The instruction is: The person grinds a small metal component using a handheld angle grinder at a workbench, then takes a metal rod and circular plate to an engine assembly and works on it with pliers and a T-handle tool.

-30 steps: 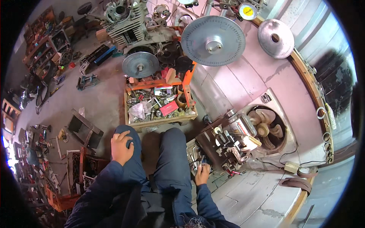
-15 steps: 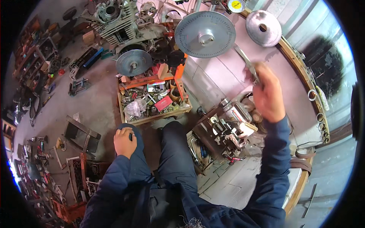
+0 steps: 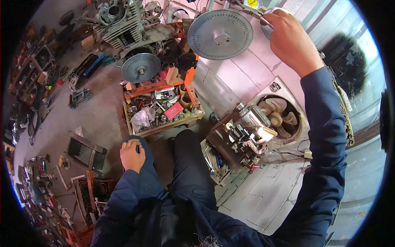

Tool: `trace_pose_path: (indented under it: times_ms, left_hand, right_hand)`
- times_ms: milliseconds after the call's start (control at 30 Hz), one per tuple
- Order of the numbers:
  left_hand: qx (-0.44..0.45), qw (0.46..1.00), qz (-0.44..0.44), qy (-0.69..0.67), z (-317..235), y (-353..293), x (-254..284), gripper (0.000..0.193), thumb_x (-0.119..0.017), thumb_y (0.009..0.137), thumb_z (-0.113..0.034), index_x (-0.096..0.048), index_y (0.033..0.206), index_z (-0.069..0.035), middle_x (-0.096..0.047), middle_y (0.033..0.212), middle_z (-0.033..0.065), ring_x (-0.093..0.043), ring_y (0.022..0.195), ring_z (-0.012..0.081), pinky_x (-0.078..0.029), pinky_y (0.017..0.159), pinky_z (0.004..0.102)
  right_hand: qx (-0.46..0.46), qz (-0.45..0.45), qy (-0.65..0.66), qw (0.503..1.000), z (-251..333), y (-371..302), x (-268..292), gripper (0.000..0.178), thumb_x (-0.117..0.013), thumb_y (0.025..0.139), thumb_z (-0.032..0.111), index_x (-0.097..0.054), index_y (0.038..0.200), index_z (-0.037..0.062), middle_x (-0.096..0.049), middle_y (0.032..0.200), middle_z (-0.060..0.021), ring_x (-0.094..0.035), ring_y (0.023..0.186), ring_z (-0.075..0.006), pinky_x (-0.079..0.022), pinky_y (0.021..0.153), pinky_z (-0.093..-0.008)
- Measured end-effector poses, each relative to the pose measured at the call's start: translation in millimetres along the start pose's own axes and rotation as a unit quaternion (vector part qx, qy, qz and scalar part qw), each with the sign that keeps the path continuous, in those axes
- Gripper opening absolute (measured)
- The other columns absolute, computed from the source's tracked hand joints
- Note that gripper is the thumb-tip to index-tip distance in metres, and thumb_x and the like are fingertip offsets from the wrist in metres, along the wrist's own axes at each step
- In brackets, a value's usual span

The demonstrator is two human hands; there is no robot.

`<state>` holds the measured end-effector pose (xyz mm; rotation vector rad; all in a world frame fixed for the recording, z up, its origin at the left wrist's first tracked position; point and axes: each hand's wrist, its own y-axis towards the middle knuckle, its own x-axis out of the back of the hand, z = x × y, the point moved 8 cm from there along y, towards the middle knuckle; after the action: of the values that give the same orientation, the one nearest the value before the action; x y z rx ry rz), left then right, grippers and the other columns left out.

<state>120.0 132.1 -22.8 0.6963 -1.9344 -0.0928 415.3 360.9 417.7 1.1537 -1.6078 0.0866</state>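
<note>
My right hand (image 3: 290,39) is raised at the far right, its fingers closed round a long, narrow metal tool (image 3: 263,18), whose exact kind I cannot make out. The tool points left toward the pole fittings beside a yellow-faced dial gauge (image 3: 252,3). Behind my fingers, a second silvery disc (image 3: 265,31) is mostly hidden. Left of the tool stands a large grey graduated disc (image 3: 220,34) with a hub. My left hand (image 3: 132,155) lies on my left knee, fingers loosely apart, holding nothing that shows.
A finned engine block (image 3: 125,31) with a smaller graduated disc (image 3: 141,68) stands at the far left. A wooden parts box (image 3: 164,128) sits before my knees. To the right are a small machine (image 3: 242,131) and a fan (image 3: 279,117). Tools and parts litter the floor at left.
My right hand has moved up and away with the metal tool, toward the dial gauge. The fan, formerly behind my hand, now shows. My left hand stays on my knee.
</note>
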Motion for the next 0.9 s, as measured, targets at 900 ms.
trace_pose_path:
  times_ms: [900]
  left_hand:
    - [0.002, 1.000, 0.018, -0.010, -5, 0, -4, 0.010, -0.067, 0.078, -0.014, -0.069, 0.087, -0.010, -0.069, 0.104, -0.0028, -0.061, 0.099, 0.0243, -0.049, 0.085, 0.0395]
  right_hand:
    - [0.075, 0.051, -0.178, 0.980, 15, 22, 11, 0.013, -0.054, 0.088, 0.008, -0.060, 0.092, -0.0024, -0.068, 0.078, -0.0184, -0.069, 0.074, -0.0360, -0.055, 0.066, -0.0447]
